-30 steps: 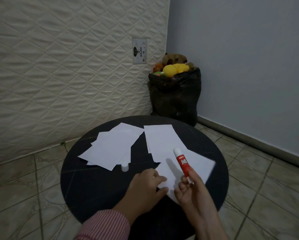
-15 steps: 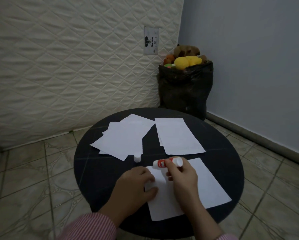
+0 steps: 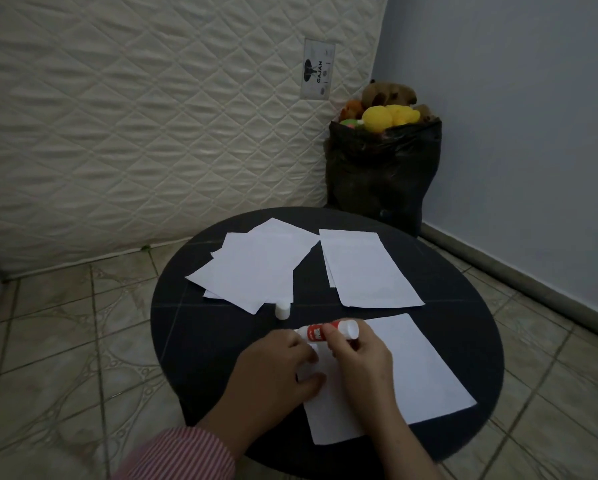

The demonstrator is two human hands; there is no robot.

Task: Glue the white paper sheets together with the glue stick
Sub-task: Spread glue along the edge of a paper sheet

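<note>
White paper sheet (image 3: 419, 368) at the round black table's (image 3: 200, 344) near edge was pinned by the left hand (image 3: 277, 372); the red-and-white glue stick (image 3: 328, 332), raised a second earlier, was gripped low by the right hand (image 3: 360, 358), tip seemingly on the paper's left corner, so gluing had likely begun.

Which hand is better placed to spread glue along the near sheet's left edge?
The right hand: it already grips the glue stick over the near sheet, while the left hand rests on that sheet.
</note>
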